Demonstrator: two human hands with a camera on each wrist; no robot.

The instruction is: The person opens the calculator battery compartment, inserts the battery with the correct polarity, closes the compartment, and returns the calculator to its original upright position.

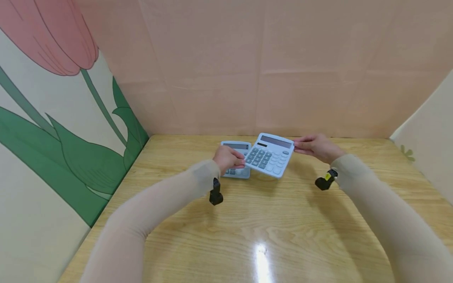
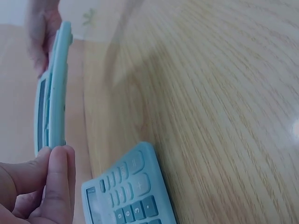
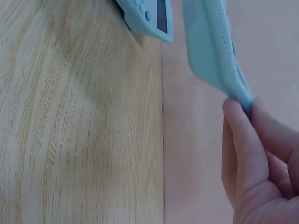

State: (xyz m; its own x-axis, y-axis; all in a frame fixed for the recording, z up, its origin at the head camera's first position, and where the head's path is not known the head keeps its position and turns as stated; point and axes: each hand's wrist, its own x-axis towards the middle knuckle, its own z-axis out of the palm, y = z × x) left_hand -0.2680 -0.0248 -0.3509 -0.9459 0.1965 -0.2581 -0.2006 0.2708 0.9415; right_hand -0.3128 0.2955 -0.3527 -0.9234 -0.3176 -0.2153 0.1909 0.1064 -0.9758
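A light blue calculator with grey and pale keys is held above the table, tilted, its display at the far side. My left hand pinches its near left corner between thumb and fingers. At the far right corner my right hand pinches it in the same manner; the right wrist view shows this grip from the side. A second light blue calculator lies on the table below and to the left. In the head view my left hand and the raised calculator cover part of it.
The wooden table runs back to a pink cloth wall. On the left stands a panel with a printed tulip, and on the right a pale panel. Each wrist carries a small black camera.
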